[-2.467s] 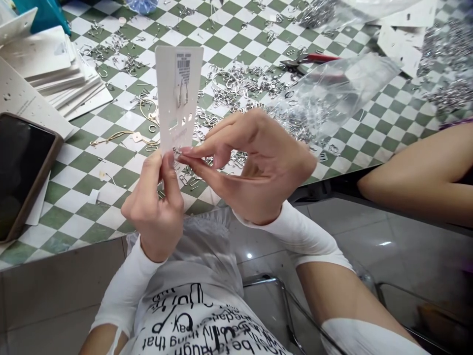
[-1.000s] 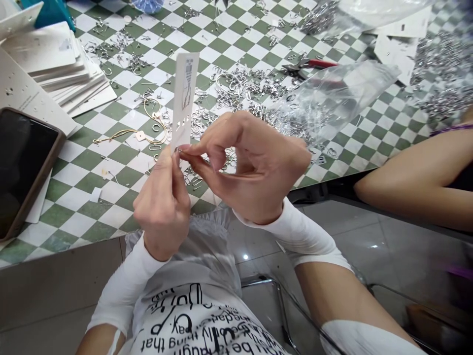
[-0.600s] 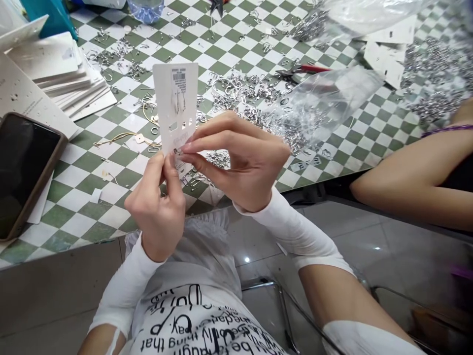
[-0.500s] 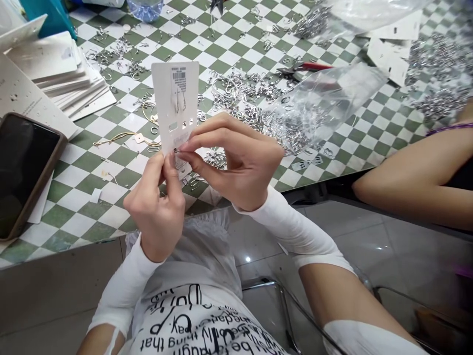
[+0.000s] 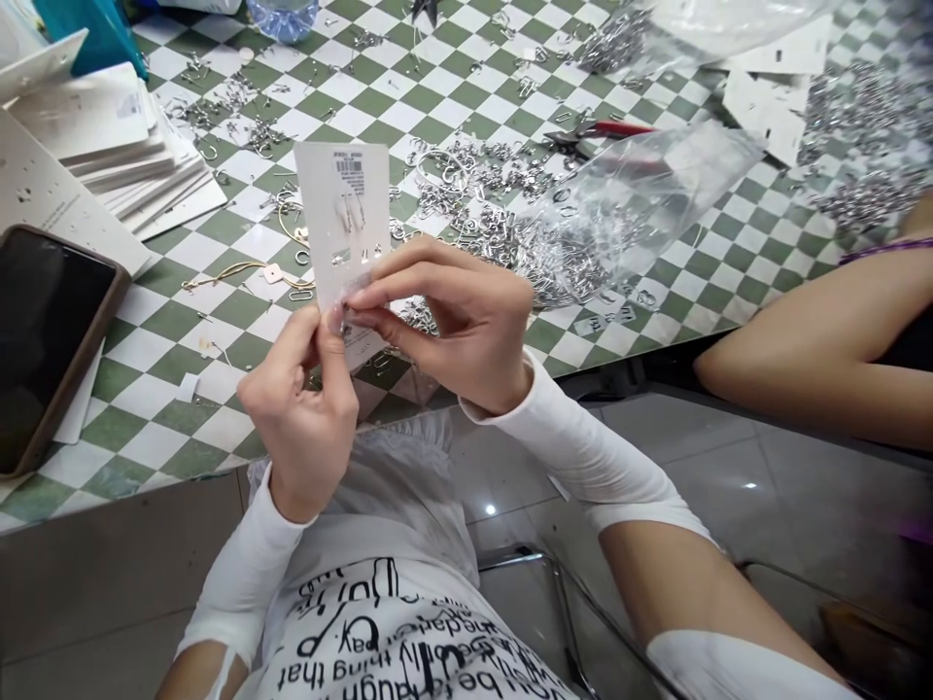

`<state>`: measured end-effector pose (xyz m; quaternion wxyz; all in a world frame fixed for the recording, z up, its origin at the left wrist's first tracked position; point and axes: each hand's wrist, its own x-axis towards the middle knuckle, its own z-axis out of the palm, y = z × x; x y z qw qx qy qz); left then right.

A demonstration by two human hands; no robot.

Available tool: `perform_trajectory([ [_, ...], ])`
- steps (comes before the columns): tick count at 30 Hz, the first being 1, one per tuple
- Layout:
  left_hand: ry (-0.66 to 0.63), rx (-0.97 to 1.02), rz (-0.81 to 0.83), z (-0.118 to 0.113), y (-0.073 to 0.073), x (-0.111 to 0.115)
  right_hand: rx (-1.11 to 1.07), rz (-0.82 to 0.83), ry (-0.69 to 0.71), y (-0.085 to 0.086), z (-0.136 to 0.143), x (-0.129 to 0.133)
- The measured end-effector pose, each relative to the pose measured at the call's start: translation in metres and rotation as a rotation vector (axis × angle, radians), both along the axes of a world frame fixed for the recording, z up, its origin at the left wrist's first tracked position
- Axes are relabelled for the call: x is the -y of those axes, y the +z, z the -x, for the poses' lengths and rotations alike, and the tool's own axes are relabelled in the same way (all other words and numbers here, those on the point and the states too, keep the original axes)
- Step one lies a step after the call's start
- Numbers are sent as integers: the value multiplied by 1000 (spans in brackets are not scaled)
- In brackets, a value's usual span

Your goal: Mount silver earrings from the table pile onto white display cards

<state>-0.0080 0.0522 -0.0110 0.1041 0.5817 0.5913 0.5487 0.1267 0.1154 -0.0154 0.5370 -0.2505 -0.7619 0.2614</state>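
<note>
My left hand (image 5: 306, 399) pinches the lower left edge of a white earring card (image 5: 342, 204), which stands upright over the table. The card has a printed barcode label near its top, small metal pieces through its middle and a few slots. My right hand (image 5: 459, 311) is closed in a pinch at the lower part of the card, thumb and forefinger on a tiny piece I cannot make out. The fingertips of both hands almost meet there. Behind the right hand lies a pile of silver metal findings (image 5: 502, 214).
A checkered table (image 5: 167, 389) holds a stack of white cards (image 5: 123, 146), a phone (image 5: 51, 340) and red-handled pliers (image 5: 604, 129). A clear plastic bag (image 5: 656, 204) covers some metal pieces. At the right, another person's arm (image 5: 823, 331) rests near the table edge.
The card and both hands have come slightly lower, toward me. My right hand has shifted a little to the left, still pinching at the card.
</note>
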Motion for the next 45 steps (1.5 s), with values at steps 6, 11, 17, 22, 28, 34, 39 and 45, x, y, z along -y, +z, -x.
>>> perform_trajectory([
  [6, -8, 32, 30, 0, 0, 1, -32, -24, -7, -3, -1, -1],
  [11, -1, -28, -28, 0, -1, 1, 50, -167, -54, -1, 0, 4],
  [17, -21, 75, 21, 0, 0, 0, 116, -207, -85, -1, -3, 6],
  [22, -31, 106, 64, -1, 2, 2, 41, -185, -78, -2, -1, 4],
  [28, -29, 128, 94, -4, 0, 5, 69, -125, -84, 1, 1, 6],
  [34, -8, 124, 97, -4, -1, 4, 41, -4, -39, -2, -2, 4],
  [39, -15, 125, 126, -5, 1, 4, 6, -59, -48, -6, -3, 2],
  [45, -29, 107, 127, -4, 2, 5, 42, -100, -88, -2, -2, 7],
])
